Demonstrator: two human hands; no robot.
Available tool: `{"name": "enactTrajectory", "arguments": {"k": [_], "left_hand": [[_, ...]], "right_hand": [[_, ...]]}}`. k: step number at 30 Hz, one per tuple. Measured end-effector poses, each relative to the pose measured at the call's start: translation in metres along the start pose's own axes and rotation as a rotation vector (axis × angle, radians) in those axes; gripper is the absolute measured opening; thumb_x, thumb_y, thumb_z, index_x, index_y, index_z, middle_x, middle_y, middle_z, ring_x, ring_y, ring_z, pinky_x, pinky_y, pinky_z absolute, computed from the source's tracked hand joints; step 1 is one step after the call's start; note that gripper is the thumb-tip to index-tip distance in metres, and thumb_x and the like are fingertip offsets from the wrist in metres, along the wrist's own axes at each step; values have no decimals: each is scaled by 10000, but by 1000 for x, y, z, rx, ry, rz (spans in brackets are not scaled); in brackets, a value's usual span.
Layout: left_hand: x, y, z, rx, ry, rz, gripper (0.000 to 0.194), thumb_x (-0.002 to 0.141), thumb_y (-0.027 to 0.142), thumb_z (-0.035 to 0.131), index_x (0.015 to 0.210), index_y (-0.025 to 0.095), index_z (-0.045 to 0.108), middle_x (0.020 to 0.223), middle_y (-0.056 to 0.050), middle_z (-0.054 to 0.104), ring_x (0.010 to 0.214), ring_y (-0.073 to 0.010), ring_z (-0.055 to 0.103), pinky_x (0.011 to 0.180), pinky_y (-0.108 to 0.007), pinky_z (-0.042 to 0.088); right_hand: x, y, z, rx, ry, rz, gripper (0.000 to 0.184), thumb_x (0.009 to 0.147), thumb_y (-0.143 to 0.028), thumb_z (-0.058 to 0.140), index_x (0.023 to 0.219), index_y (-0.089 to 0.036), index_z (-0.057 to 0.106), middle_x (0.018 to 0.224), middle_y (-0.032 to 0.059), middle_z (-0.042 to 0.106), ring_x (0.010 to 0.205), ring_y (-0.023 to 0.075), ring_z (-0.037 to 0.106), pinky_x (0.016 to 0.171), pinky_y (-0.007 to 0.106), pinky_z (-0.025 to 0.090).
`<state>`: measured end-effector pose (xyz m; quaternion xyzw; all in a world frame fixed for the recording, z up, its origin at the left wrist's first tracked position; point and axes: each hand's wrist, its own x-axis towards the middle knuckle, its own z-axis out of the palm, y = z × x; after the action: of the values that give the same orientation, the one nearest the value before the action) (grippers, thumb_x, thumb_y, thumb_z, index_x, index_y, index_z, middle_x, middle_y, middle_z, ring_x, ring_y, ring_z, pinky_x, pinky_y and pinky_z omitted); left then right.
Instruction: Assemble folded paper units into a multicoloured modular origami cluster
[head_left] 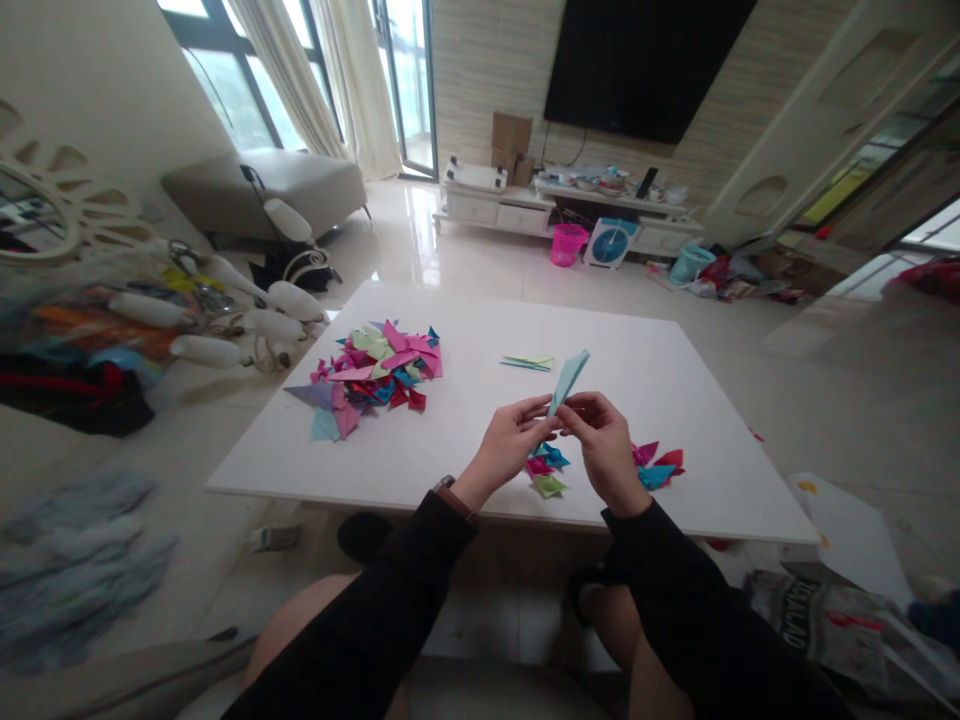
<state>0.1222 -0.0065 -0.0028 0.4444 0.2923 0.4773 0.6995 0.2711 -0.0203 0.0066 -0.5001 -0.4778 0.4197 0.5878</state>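
Left hand [517, 437] and right hand [604, 442] both pinch a pale blue strip [571, 376], tilted, above white tabletop [469, 345]. Paper pile [382, 358], mixed colours, to left. Thin folded strips [529, 363] beyond hands; small folded papers [550, 486] nearer; red and blue papers [657, 475] beside right wrist [632, 500].

The folded piece [571, 374] you hold is matt, creased paper, as is your heap [375, 370]. Your tabletop [465, 345] appears smooth; floor [405, 240], glossy; your sleeves [360, 600], matt cloth.

From my head, the camera looks forward and down — my left hand [516, 437] and right hand [604, 442] near. It faces across the table [450, 455] to the far wall [487, 65].
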Motion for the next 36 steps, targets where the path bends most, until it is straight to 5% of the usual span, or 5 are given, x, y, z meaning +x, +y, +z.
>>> {"name": "enactTrajectory", "arguments": {"k": [7, 19, 25, 36], "left_hand": [[-1, 1, 1, -133, -4, -24, 564, 797, 470, 793, 1211, 102, 685, 1026, -140, 765, 911, -245, 746, 868, -397, 593], [4, -6, -5, -77, 203, -36, 280, 764, 265, 779, 980, 105, 705, 952, -102, 742, 766, -168, 702, 686, -277, 575], [2, -1, -2, -69, 202, -69, 321, 794, 239, 757, 1061, 91, 657, 929, -124, 742, 721, -192, 730, 703, -327, 594], [2, -5, -2, -157, 191, -89, 454, 727, 257, 835, 1008, 170, 489, 828, -80, 760, 686, -201, 740, 687, -308, 568]], "right_hand": [[1, 0, 1, 64, 8, 48, 296, 762, -419, 833, 883, -209, 665, 820, -14, 688, 659, 128, 642, 589, 257, 519], [-1, -4, 3, 148, 110, 152, 238, 734, -370, 802, 799, -224, 626, 803, -28, 649, 742, 139, 639, 562, 225, 485], [-3, -13, 7, 233, 69, 235, 291, 741, -397, 784, 882, -235, 588, 1026, 31, 746, 811, 175, 713, 582, 240, 480], [-2, -5, 4, 76, 107, 180, 276, 668, -341, 818, 877, -227, 679, 856, -5, 683, 732, 144, 616, 605, 260, 437]]}}
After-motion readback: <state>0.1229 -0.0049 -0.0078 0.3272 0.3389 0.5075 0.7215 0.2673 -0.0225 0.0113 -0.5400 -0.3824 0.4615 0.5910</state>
